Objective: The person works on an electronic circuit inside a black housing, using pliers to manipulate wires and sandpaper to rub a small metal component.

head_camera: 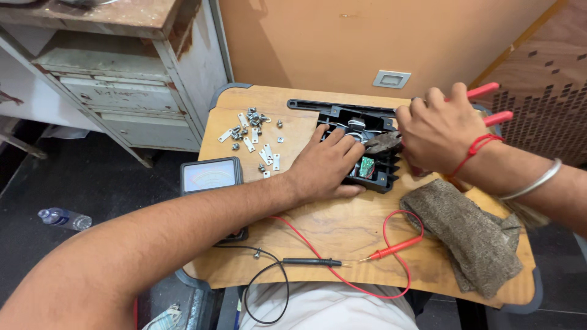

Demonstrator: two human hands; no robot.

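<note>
A black plastic housing (374, 178) with small parts and a green circuit board (366, 166) inside lies on a wooden board (342, 232). My left hand (324, 165) rests flat on the housing's left side, fingers reaching into it. My right hand (437, 131) grips red-handled pliers (496, 104), whose dark jaws (384, 143) point into the housing beside my left fingertips.
Several loose screws and small metal plates (254, 131) lie at the board's far left. An analogue multimeter (211, 176) sits at the left edge, its red probe (394, 249) and black probe (312, 262) near the front. A grey-brown cloth (468, 235) lies right. A worn cabinet (134, 79) stands left.
</note>
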